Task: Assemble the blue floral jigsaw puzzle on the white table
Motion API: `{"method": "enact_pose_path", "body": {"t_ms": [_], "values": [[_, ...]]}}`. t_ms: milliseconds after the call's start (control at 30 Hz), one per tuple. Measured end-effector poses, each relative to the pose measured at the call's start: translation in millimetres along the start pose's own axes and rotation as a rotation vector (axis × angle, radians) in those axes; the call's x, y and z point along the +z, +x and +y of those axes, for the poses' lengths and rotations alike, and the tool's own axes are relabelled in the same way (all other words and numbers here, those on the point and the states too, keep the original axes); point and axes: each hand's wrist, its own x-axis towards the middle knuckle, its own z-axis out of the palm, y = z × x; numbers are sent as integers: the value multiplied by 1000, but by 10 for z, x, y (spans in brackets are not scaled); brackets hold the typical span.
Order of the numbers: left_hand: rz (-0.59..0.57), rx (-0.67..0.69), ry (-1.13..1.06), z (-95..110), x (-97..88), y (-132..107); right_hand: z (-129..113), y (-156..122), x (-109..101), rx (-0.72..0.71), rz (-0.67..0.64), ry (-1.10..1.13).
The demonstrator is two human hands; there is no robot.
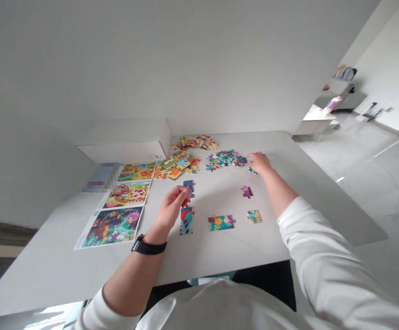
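My left hand (175,204) is over the left part of the table, its thumb and fingers pressed together; whatever they may hold is hidden. Beside its fingertips are a dark blue puzzle piece (187,184) and, just nearer, a red and blue joined strip (186,222). My right hand (259,162) reaches to the right edge of the teal and purple puzzle pile (226,158), fingers partly extended. Under its palm side lies a loose teal piece (252,170). A purple piece (246,191), a yellow and teal piece (254,217) and a joined teal section (221,222) lie nearer me.
Three printed reference pictures (113,227) lie at the left. Behind them is a white box (123,149) against the wall. A yellow-orange puzzle pile (177,166) and a red-yellow puzzle pile (195,142) lie at the back. The white table (240,250) ends close to my body.
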Motion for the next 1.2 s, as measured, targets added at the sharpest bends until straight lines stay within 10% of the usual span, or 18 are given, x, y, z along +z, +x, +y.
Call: {"method": "enact_pose_path", "body": {"t_ms": [267,467,800,1200], "values": [[34,-8,5,22,-19,2,69,329,-47,7,-168,152],[0,1,-12,38,19,-7,239,251,-103,156,6,311],[-25,69,-35,-50,17,24,65,-629,-148,121,134,1330],[-185,10,118,292,426,282,-518,-1067,-44,-103,-53,1312]]}}
